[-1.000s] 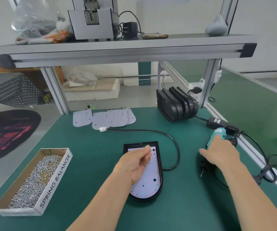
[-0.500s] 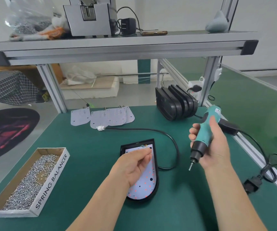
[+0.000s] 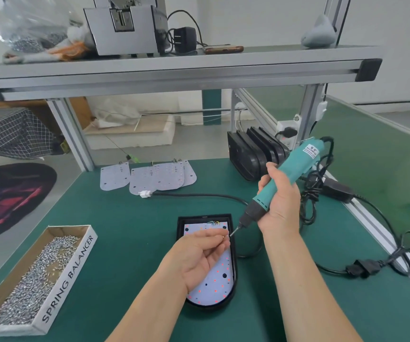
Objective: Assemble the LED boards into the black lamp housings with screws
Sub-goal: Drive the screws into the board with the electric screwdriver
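Gripping the screwdriver (image 3: 295,172), right hand (image 3: 281,203) aims at left hand's (image 3: 199,257) pinched screw (image 3: 224,236) — cable (image 3: 199,195) curls beside housing (image 3: 208,307).

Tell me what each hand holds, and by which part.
Right hand grips the teal screwdriver around its lower body, above the black chuck. Left hand pinches what looks like a small screw; by which end cannot be told.

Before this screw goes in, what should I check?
1. Driver gripped in right hand: ok.
2. Screw pinched in left fingers: ok.
3. Bit seated on the screw: cannot tell.
4. Board lying inside housing: ok.
5. Screw lined up over a board hole: cannot tell, the left hand covers it.
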Demonstrator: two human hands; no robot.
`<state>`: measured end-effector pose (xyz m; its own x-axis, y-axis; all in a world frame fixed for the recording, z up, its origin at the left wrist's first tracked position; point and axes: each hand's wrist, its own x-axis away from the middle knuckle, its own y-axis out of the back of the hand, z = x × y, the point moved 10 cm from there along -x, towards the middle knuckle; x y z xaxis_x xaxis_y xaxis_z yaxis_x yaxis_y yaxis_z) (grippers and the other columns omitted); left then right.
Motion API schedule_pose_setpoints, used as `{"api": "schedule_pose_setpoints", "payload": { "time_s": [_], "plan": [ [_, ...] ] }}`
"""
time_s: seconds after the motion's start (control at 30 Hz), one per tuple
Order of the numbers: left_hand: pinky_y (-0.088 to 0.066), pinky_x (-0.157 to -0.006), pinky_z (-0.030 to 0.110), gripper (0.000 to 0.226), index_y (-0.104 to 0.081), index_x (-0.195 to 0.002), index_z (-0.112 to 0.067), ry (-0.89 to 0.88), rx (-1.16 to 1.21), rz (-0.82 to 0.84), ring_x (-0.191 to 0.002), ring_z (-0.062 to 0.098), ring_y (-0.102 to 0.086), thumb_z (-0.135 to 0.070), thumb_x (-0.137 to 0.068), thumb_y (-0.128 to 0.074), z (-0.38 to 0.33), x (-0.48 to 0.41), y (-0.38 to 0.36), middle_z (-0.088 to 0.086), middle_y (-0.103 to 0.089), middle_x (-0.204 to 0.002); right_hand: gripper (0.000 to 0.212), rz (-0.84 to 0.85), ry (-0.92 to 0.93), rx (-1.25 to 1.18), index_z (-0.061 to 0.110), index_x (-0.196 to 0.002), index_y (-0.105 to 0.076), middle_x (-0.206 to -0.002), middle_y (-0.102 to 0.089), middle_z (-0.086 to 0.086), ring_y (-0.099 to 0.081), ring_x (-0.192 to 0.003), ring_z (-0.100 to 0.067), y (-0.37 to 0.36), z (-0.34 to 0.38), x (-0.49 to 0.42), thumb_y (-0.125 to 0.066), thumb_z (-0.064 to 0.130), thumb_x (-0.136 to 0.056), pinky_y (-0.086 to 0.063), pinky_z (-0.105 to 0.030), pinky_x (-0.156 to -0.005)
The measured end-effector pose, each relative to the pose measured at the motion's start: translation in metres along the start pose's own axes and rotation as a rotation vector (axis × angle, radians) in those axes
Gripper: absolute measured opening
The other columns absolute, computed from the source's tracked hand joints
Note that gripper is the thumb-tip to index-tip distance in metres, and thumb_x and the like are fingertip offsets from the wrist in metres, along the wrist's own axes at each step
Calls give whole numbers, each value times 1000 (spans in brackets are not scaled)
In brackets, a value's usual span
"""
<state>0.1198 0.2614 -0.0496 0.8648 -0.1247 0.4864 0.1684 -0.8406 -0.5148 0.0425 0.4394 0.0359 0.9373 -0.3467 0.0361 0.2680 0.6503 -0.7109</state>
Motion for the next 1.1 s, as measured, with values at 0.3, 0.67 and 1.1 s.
{"api": "schedule_pose_setpoints", "payload": {
  "time_s": [0.3, 0.67, 1.1],
  "plan": [
    [-58, -53, 21, 34, -75, -66, 5, -1, 55, -2, -61, 23, -73, 16, -92, -55, -1, -1, 0, 20, -71, -73, 14, -64, 164, 106, 23, -78, -60, -62, -51, 3, -45, -59, -11, -1, 10, 12, -74, 21, -78, -38, -28, -66],
    [-58, -51, 20, 45, -74, -59, 4, -2, 77, -8, -58, 21, -72, 16, -94, -50, -4, 0, 1, 18, -70, -68, 16, -64, 219, 146, 22, -77, -58, -61, -52, 4, -48, -58, -10, -7, 9, 19, -74, 22, -78, -39, -26, -64],
    [-57, -53, 21, 40, -76, -63, 5, -34, 105, -58, -63, 23, -74, 17, -92, -52, -3, -1, 6, 21, -72, -74, 18, -106, 265, 161, 19, -78, -57, -58, -53, 7, -49, -56, -8, -5, 10, 22, -74, 17, -82, -44, -13, -56]
  ]
}}
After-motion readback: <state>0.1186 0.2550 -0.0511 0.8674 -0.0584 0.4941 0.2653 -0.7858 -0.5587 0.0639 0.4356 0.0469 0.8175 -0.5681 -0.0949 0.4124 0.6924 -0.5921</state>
